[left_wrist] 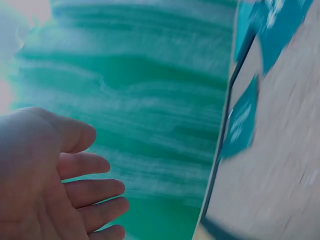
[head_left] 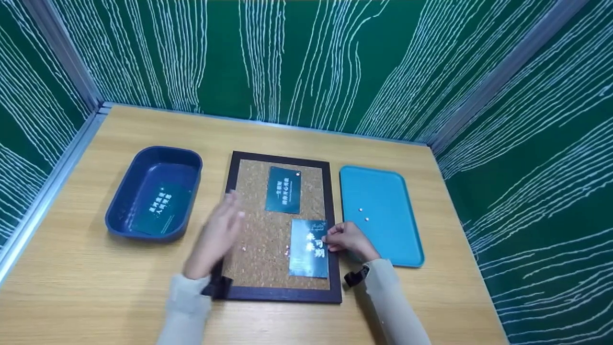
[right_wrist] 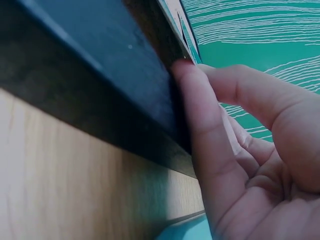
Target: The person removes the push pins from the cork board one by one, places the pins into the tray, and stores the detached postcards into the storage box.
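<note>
A framed corkboard lies on a pale wooden counter. Over its lower right corner is a dark green card with white lettering. The person's right-hand grip pinches this card by its right edge, thumb and finger together, beside the board's frame. The left-hand grip is released: its fingers are extended over the board's left side, holding nothing.

A second green card is higher on the cork, with a small pin at its top right corner. To the left, a deep blue bin contains another card. To the right, a flat turquoise tray bears two tiny pale pieces, probably pins.

The pinched card is likely light, thin and fairly stiff, bending if squeezed across its middle. Its glossy sheen suggests a smooth, slightly slippery face that could smudge or crease. An edge or corner seems the best place to hold it, with light pressure, leaving the lettering untouched.
</note>
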{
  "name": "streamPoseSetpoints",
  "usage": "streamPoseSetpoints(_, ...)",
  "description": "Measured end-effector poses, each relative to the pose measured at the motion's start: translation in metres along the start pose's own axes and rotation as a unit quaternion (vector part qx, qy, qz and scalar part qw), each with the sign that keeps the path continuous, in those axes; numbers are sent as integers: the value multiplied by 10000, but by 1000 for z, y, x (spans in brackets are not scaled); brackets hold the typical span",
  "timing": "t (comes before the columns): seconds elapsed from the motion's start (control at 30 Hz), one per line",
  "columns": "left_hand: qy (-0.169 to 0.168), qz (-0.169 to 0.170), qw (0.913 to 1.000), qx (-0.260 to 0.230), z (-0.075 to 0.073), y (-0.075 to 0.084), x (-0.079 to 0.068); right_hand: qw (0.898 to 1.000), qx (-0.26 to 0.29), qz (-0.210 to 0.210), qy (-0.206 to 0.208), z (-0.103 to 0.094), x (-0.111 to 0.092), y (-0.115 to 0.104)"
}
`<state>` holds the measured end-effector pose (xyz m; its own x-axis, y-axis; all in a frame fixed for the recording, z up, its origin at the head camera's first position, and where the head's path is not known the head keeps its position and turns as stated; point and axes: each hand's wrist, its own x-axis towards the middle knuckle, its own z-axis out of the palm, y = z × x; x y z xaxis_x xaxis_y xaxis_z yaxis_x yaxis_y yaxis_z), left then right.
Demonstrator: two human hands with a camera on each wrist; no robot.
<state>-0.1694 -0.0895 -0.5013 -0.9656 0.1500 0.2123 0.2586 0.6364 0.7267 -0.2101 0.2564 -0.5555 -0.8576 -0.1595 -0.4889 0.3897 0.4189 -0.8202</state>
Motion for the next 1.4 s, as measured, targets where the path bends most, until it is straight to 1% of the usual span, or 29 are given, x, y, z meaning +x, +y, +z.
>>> streamPoseSetpoints(0.1, 179, -294, 9993, -162, -25, -17, -1, 10000, 20, -32, -2, 0, 0, 0)
streamPoseSetpoints(0.2, 321, -501, 9980, -198, -46, -35, -4, 10000, 21, -38, 54, 1, -1, -1)
streamPoseSetpoints(0.4, 725, -876, 9935, 9, -86, -69, -13, 9997, -87, 117, 208, 4, -2, -2)
streamPoseSetpoints(0.53, 982, -1288, 9868, 55, -107, -89, -21, 9993, -100, 237, 279, 4, -1, -2)
streamPoseSetpoints(0.67, 1111, -1790, 9775, -44, -123, -107, -28, 9992, -99, 233, 319, 4, -1, -2)
streamPoseSetpoints(0.77, 1172, -2093, 9707, -143, -129, -118, -33, 9992, -125, 179, 320, 5, -1, -3)
streamPoseSetpoints(0.83, 1220, -2253, 9664, -191, -131, -123, -35, 9993, -133, 153, 314, 5, -2, -3)
streamPoseSetpoints(1.0, 1314, -2607, 9560, -289, -129, -133, -34, 9994, -124, 114, 299, 4, -2, -1)
streamPoseSetpoints(1.17, 1419, -2939, 9443, -432, -126, -139, -34, 9998, -37, 75, 166, 3, -4, -2)
streamPoseSetpoints(1.23, 1483, -3057, 9391, -512, -126, -141, -34, 9999, -16, 93, 113, 3, -7, -5)
streamPoseSetpoints(1.4, 1619, -3275, 9295, -504, -128, -146, -35, 9999, -25, 70, 76, 6, -24, -24)
